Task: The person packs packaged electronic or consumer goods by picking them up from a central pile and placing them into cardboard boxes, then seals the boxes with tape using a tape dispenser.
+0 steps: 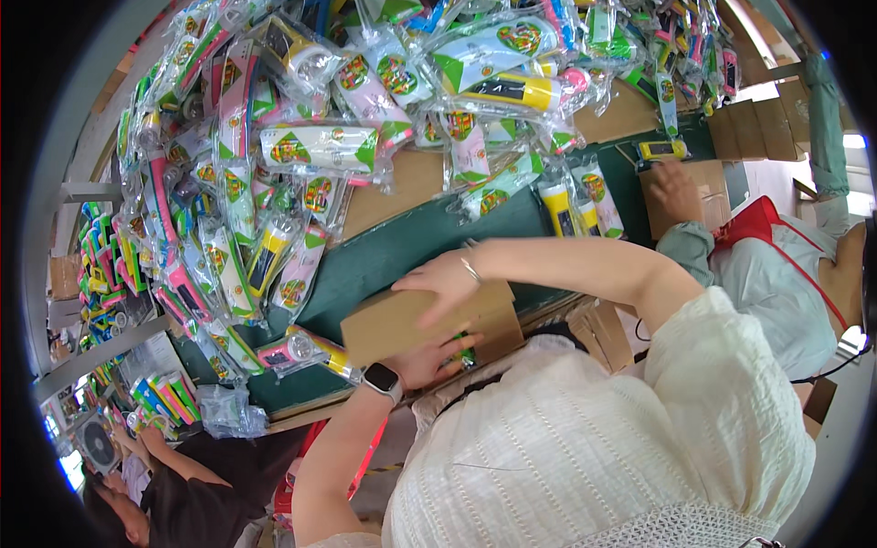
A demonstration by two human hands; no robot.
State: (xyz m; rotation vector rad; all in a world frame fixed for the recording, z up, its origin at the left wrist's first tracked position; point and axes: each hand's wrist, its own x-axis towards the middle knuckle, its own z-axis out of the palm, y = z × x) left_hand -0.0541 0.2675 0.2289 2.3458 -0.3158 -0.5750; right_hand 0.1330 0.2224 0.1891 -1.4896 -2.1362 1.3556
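Note:
A brown cardboard box (pixel 379 333) is on the green table against my body, one flap raised on its left side. My right hand (pixel 446 281), with a bracelet at the wrist, lies over the box's far edge, fingers stretched out and slightly blurred. My left hand (pixel 427 363), wearing a watch, reaches over the near side of the box with its fingers spread. A small patch of green packaging (pixel 468 352) shows by my left fingertips; what it belongs to is mostly hidden.
Bagged toy-like items (pixel 320 146) with bright handles are heaped across the far and left table (pixel 388 242). Some bagged yellow ones (pixel 562 205) lie beyond my right forearm. To the right a co-worker's hand (pixel 676 190) rests by another carton (pixel 708 178). Another person (pixel 196 484) sits at lower left.

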